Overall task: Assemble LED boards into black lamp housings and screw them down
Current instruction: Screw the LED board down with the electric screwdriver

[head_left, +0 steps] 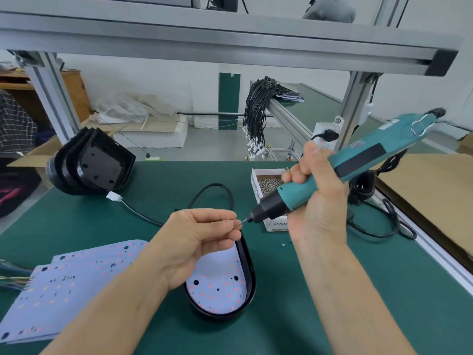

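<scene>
Above a black lamp housing [249, 272] with its LED board [217, 283] seated, a screw [236, 221] is pinched by left-hand fingers [225, 219] against the bit of an electric screwdriver [332, 172] gripped by the right hand [314, 196]; loading appears underway, driving it into a board hole next.

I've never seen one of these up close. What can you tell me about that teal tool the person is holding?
The electric screwdriver has a long teal body that looks like plastic, a black label patch, and a black nose ending in a thin metal bit. The right hand grips its lower body, tilting it so the bit points down and left while the tail rises up and right. The left hand pinches something tiny at the bit tip, probably a screw. It is held above the green mat.
</scene>
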